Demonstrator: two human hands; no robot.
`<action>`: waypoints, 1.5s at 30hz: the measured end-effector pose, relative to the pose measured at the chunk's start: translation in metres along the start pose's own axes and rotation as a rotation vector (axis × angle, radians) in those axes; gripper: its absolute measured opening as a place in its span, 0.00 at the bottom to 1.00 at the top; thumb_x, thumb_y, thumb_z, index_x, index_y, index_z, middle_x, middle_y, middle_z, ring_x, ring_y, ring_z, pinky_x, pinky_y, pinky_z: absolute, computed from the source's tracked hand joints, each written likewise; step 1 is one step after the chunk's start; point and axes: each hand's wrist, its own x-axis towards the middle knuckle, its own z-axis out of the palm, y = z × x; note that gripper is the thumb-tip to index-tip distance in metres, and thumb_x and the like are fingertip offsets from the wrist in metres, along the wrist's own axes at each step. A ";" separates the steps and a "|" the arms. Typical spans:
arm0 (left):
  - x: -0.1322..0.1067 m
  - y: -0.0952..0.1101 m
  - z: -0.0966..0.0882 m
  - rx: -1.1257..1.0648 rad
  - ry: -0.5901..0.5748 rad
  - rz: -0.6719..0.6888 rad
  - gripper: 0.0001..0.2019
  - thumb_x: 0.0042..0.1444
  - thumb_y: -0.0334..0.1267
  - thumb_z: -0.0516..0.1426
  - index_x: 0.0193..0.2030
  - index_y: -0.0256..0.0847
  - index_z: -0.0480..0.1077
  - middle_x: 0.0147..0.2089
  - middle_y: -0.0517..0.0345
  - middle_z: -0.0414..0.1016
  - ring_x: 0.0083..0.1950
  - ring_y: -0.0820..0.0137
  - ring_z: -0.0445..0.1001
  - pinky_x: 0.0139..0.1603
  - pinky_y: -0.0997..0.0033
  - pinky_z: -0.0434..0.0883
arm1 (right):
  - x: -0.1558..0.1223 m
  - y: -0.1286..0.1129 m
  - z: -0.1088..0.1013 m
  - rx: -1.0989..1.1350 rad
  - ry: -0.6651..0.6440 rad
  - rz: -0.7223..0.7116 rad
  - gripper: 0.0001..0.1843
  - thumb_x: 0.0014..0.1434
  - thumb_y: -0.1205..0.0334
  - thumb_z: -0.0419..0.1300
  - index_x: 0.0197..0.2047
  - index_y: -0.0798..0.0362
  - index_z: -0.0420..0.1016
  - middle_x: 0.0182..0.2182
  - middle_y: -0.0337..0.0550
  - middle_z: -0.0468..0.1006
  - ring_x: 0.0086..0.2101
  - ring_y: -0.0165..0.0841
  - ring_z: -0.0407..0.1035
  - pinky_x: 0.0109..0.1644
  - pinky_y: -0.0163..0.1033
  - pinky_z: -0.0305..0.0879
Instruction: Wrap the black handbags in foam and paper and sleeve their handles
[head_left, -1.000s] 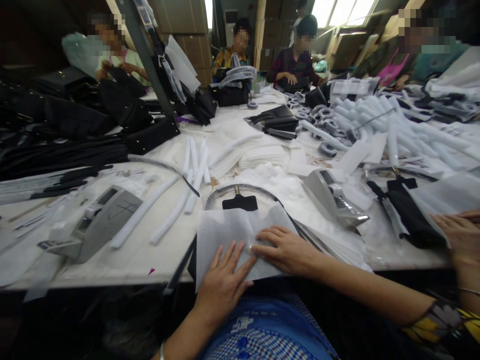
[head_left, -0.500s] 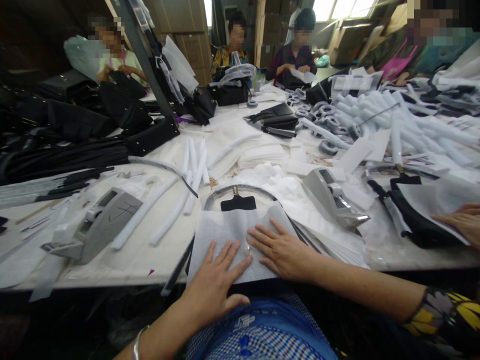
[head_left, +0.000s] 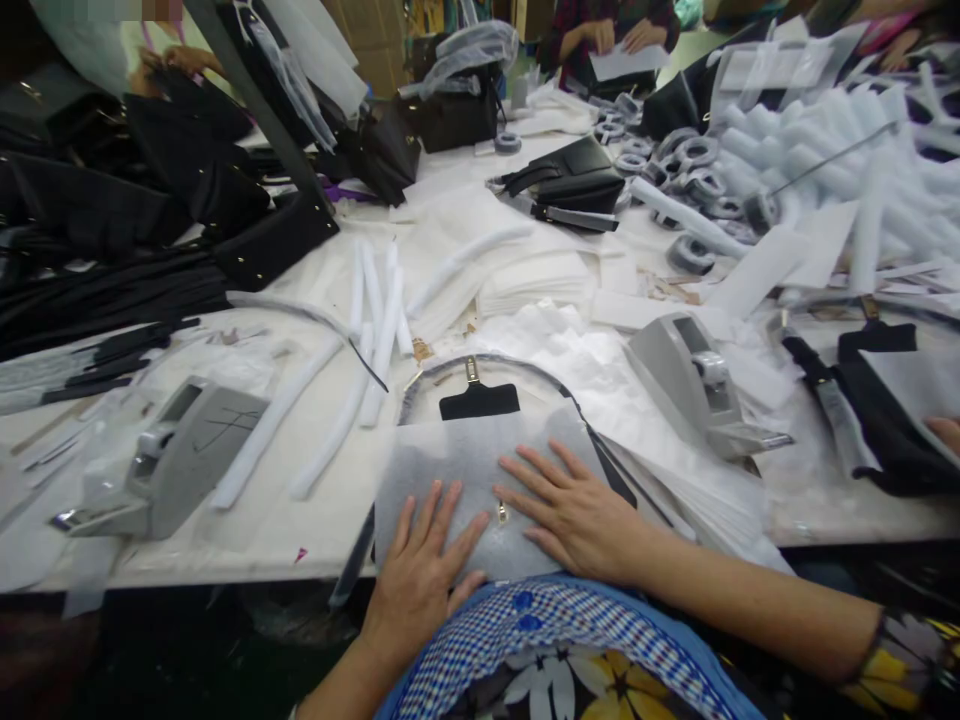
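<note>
A sheet of thin white paper [head_left: 450,450] covers most of a black bag in front of me, at the table's near edge. My left hand [head_left: 427,560] lies on the paper's left part, fingers spread. On its right part rests my right hand [head_left: 577,515], flat with the fingers apart. Between the hands a small gold metal fitting [head_left: 502,512] shows at the paper. Beyond the sheet stick out the bag's black flap [head_left: 480,400] with a gold clasp [head_left: 472,370] and its wrapped handle [head_left: 517,362], curving in an arc. Paper hides the rest of the bag.
Grey tape dispensers [head_left: 180,460] [head_left: 690,385] stand left and right. White foam tubes [head_left: 277,425] lie at left, more [head_left: 825,150] in a heap at far right. Black bags [head_left: 277,240] pile at left. Co-workers' hands [head_left: 622,38] work across the table; another person's hand [head_left: 946,432] is at right.
The view has tipped downward. The paper now lies flatter, and both hands have shifted slightly apart on it, leaving the gold fitting more plainly in sight.
</note>
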 end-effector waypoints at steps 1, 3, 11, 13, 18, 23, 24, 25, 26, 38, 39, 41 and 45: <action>-0.001 0.000 0.002 0.005 0.025 0.008 0.31 0.64 0.50 0.56 0.72 0.54 0.53 0.74 0.44 0.53 0.75 0.48 0.49 0.71 0.44 0.49 | -0.002 0.000 0.001 -0.010 0.002 -0.010 0.31 0.69 0.54 0.54 0.72 0.47 0.53 0.72 0.48 0.49 0.70 0.49 0.40 0.71 0.66 0.34; -0.005 -0.001 0.007 0.014 0.087 0.045 0.31 0.64 0.51 0.55 0.72 0.53 0.54 0.73 0.43 0.57 0.75 0.48 0.48 0.72 0.43 0.47 | -0.006 0.000 0.001 -0.039 0.015 -0.038 0.32 0.69 0.52 0.55 0.72 0.48 0.53 0.72 0.48 0.50 0.70 0.48 0.41 0.72 0.65 0.37; -0.020 -0.026 0.041 0.016 0.069 0.128 0.22 0.69 0.41 0.50 0.68 0.51 0.62 0.66 0.54 0.70 0.71 0.59 0.59 0.71 0.52 0.57 | -0.007 0.013 0.015 -0.156 0.217 -0.118 0.30 0.69 0.48 0.54 0.68 0.55 0.61 0.64 0.49 0.68 0.66 0.45 0.56 0.68 0.57 0.57; -0.016 -0.043 0.034 -0.071 0.084 0.178 0.21 0.70 0.34 0.46 0.66 0.48 0.64 0.60 0.57 0.76 0.65 0.68 0.68 0.64 0.66 0.67 | -0.006 0.018 0.017 -0.123 0.249 -0.121 0.29 0.70 0.49 0.54 0.67 0.55 0.63 0.61 0.49 0.71 0.66 0.43 0.57 0.68 0.56 0.59; 0.025 -0.075 -0.016 -0.248 0.087 0.088 0.20 0.68 0.33 0.48 0.64 0.44 0.67 0.58 0.57 0.77 0.58 0.70 0.75 0.57 0.75 0.73 | 0.003 0.026 0.007 -0.088 0.258 -0.052 0.22 0.71 0.57 0.54 0.64 0.58 0.67 0.61 0.50 0.72 0.63 0.41 0.61 0.67 0.53 0.62; 0.074 -0.069 -0.017 -0.163 0.116 0.046 0.19 0.69 0.40 0.49 0.60 0.34 0.68 0.59 0.43 0.75 0.60 0.55 0.73 0.61 0.47 0.70 | 0.026 0.030 -0.006 -0.146 0.214 0.193 0.26 0.71 0.54 0.52 0.65 0.63 0.65 0.62 0.59 0.69 0.62 0.50 0.61 0.66 0.61 0.61; 0.079 -0.068 -0.014 -0.164 0.094 0.036 0.20 0.69 0.43 0.48 0.60 0.32 0.68 0.58 0.42 0.76 0.58 0.54 0.73 0.61 0.45 0.70 | 0.030 0.031 -0.009 -0.138 0.199 0.218 0.27 0.71 0.52 0.52 0.64 0.63 0.66 0.60 0.60 0.70 0.61 0.51 0.62 0.65 0.62 0.61; 0.082 -0.068 -0.011 -0.177 0.077 0.024 0.21 0.70 0.45 0.48 0.59 0.31 0.68 0.56 0.41 0.76 0.56 0.55 0.74 0.61 0.45 0.69 | 0.033 0.032 -0.012 -0.122 0.186 0.229 0.27 0.70 0.51 0.52 0.63 0.63 0.67 0.58 0.61 0.72 0.59 0.52 0.65 0.65 0.63 0.61; 0.083 -0.069 -0.011 -0.200 0.074 0.014 0.21 0.69 0.46 0.48 0.58 0.32 0.69 0.54 0.43 0.77 0.54 0.56 0.75 0.61 0.46 0.69 | 0.036 0.032 -0.017 -0.100 0.177 0.231 0.26 0.70 0.52 0.52 0.62 0.61 0.69 0.55 0.60 0.75 0.57 0.51 0.67 0.65 0.63 0.59; 0.088 -0.070 -0.021 -0.360 0.109 -0.071 0.14 0.70 0.42 0.48 0.40 0.42 0.72 0.30 0.59 0.77 0.30 0.66 0.74 0.33 0.65 0.68 | 0.055 0.042 -0.040 0.036 0.030 0.181 0.16 0.70 0.61 0.49 0.56 0.53 0.70 0.31 0.44 0.77 0.30 0.38 0.70 0.33 0.42 0.64; 0.088 -0.069 -0.014 -0.314 0.113 -0.084 0.15 0.71 0.44 0.47 0.43 0.41 0.72 0.32 0.58 0.78 0.31 0.66 0.75 0.33 0.65 0.68 | 0.058 0.043 -0.037 0.019 -0.003 0.208 0.19 0.70 0.60 0.50 0.62 0.52 0.66 0.34 0.45 0.78 0.30 0.38 0.71 0.32 0.42 0.64; 0.089 -0.069 -0.002 -0.233 0.121 -0.111 0.18 0.71 0.47 0.45 0.48 0.40 0.71 0.36 0.56 0.80 0.31 0.67 0.76 0.32 0.66 0.68 | 0.065 0.046 -0.032 -0.004 -0.047 0.248 0.25 0.69 0.60 0.52 0.68 0.49 0.59 0.41 0.47 0.78 0.31 0.37 0.73 0.32 0.40 0.64; 0.092 -0.067 0.003 -0.153 0.103 -0.113 0.18 0.71 0.46 0.46 0.54 0.38 0.70 0.52 0.51 0.80 0.38 0.65 0.78 0.36 0.66 0.71 | 0.071 0.049 -0.028 -0.019 -0.070 0.259 0.30 0.68 0.61 0.53 0.71 0.45 0.54 0.52 0.49 0.74 0.35 0.38 0.75 0.33 0.41 0.67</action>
